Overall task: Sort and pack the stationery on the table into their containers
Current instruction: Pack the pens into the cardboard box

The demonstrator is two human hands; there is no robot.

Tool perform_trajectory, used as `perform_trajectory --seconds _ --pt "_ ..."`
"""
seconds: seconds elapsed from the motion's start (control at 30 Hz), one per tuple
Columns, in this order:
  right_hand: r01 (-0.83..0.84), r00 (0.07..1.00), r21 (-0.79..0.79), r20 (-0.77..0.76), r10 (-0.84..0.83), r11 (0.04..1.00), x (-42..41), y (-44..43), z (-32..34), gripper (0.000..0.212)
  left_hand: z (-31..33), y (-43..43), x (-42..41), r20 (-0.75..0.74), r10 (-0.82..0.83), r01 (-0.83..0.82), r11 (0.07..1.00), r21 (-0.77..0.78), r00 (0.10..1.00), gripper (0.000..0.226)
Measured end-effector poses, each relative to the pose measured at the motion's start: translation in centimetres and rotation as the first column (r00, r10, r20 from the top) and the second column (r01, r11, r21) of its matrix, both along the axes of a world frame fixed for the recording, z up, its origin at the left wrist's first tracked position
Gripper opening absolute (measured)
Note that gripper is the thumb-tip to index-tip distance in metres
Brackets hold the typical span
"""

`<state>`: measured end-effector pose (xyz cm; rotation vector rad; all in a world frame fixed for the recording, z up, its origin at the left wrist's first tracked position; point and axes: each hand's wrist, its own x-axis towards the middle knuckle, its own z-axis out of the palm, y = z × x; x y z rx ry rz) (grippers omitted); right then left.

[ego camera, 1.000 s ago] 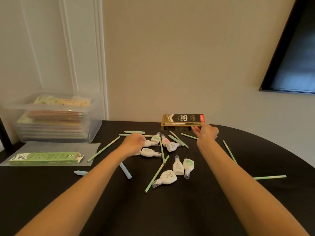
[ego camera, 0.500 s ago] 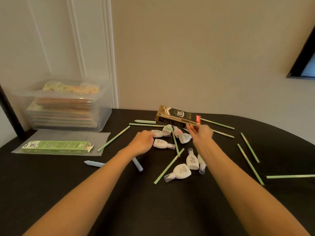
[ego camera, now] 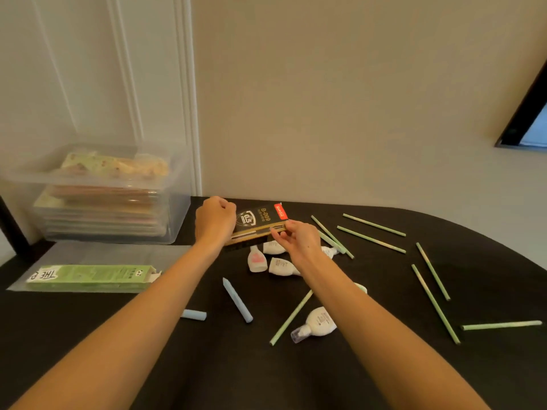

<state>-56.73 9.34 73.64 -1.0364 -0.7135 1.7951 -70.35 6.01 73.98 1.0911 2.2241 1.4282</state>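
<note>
While we lean over the black table (ego camera: 384,365), its matte top curving away at the right, the clear plastic bin (ego camera: 174,202) of stacked sheets sits at the back left corner, out of the working area. Nearer us the long green carton (ego camera: 88,276) lies flat on a frosted sleeve, its end flap open, likely waiting for the thin green sticks (ego camera: 435,303) strewn across the right half. We hold the black-and-gold pen box (ego camera: 260,223) off the table near the back edge, tilted: our left hand (ego camera: 214,221) is curled closed around its left end, and our right hand (ego camera: 299,241) pinches its right end by the red tab, probably to open it. Beneath it cluster small white correction-tape dispensers (ego camera: 278,266), smooth and rounded. Two pale blue chalk-like pieces (ego camera: 236,300) lie nearer us, blunt and powdery-looking.
</note>
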Motion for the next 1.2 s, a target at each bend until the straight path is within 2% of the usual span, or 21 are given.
perform_trajectory --seconds 0.07,0.17,0.23,0.27,0.33,0.43,0.53,0.67,0.7,0.8,0.87,0.97,1.1,1.2 --pt "0.037 0.999 -0.018 0.002 -0.037 0.999 -0.7 0.5 1.0 0.011 1.2 0.3 -0.7 -0.087 0.051 -0.053 0.998 -0.018 0.995 0.024" --pt "0.085 0.995 -0.049 -0.038 -0.087 0.995 -1.8 1.5 3.2 0.015 3.4 0.3 -2.1 -0.163 0.089 -0.107 0.989 -0.106 0.983 0.04" --pt "0.09 0.992 -0.081 -0.078 -0.096 0.993 -3.3 2.1 5.4 0.015 5.2 0.7 -3.8 -0.084 0.082 -0.096 0.981 -0.169 0.993 0.048" --pt "0.086 0.991 -0.091 -0.092 -0.094 0.992 -3.8 2.1 6.3 0.015 5.8 1.0 -4.5 0.002 0.069 -0.067 0.982 -0.175 0.998 0.048" --pt "0.055 0.996 -0.1 -0.068 -0.062 0.993 -5.7 2.4 8.5 0.015 7.9 1.4 -6.5 0.116 0.054 -0.033 0.984 -0.176 0.992 0.042" --pt "-0.051 0.99 -0.068 0.128 0.06 0.996 -8.0 2.8 10.7 0.011 10.4 1.3 -9.4 0.144 0.079 -0.047 0.975 -0.216 0.986 0.036" --pt "-0.187 0.905 -0.039 0.381 0.187 0.982 -10.7 3.5 12.6 0.017 12.4 1.2 -12.9 0.17 0.12 -0.072 0.963 -0.261 0.978 0.035" --pt "-0.349 0.776 -0.034 0.55 0.309 0.936 -15.1 4.1 14.0 0.012 13.8 1.9 -18.0 0.175 0.162 -0.103 0.946 -0.307 0.971 0.031" --pt "-0.386 0.761 -0.007 0.563 0.323 0.922 -16.2 4.4 14.2 0.019 14.0 2.1 -19.1 0.177 0.171 -0.111 0.945 -0.308 0.969 0.03" --pt "-0.499 0.71 0.092 0.613 0.346 0.862 -19.9 5.8 13.8 0.061 13.5 2.7 -23.1 0.226 0.205 -0.12 0.933 -0.34 0.952 0.025" --pt "-0.605 0.637 0.14 0.676 0.371 0.783 -21.1 6.1 13.5 0.072 12.8 2.6 -24.7 0.273 0.224 -0.126 0.934 -0.335 0.936 0.025" --pt "-0.704 0.536 0.149 0.753 0.382 0.694 -23.2 7.1 12.2 0.067 11.3 3.2 -27.1 0.232 0.249 -0.145 0.91 -0.389 0.94 0.033" --pt "-0.761 0.444 0.195 0.852 0.277 0.619 -25.4 8.4 10.7 0.058 9.9 3.8 -28.4 0.168 0.263 -0.166 0.881 -0.444 0.95 0.038" --pt "-0.845 0.279 0.177 0.951 0.133 0.505 -26.6 9.1 9.7 0.053 8.8 4.2 -29.2 0.096 0.251 -0.17 0.847 -0.504 0.963 0.041"
